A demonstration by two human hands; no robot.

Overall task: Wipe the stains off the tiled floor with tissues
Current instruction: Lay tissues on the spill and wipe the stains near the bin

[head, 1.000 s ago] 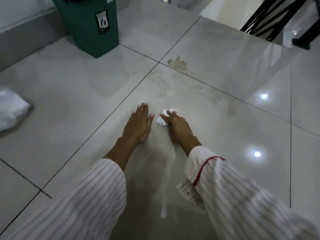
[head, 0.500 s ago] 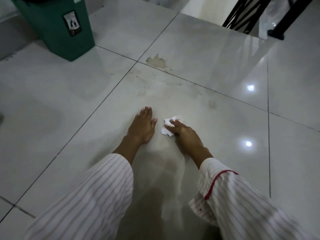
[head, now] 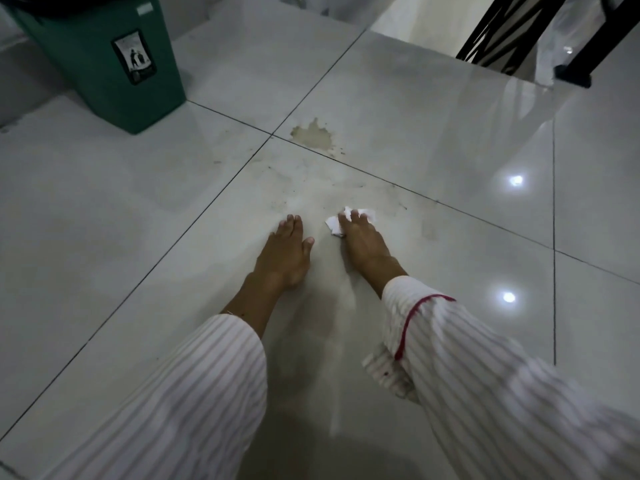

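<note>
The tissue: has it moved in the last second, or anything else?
The right hand pushed the tissue forward across the tile, toward the brown stain, fingers pressing on it. The left hand stayed flat on the floor. The stain is unwiped; the green bin unmoved.

I see a white tissue [head: 349, 220] on glossy pale grey floor tiles [head: 415, 109] with dark grout lines, and a beige-brown stain [head: 313, 136]. My sleeves [head: 194, 393] are white with thin pinkish stripes, the right cuff piped red; the bin [head: 100, 60] is dark green, the railing [head: 519, 26] black
</note>
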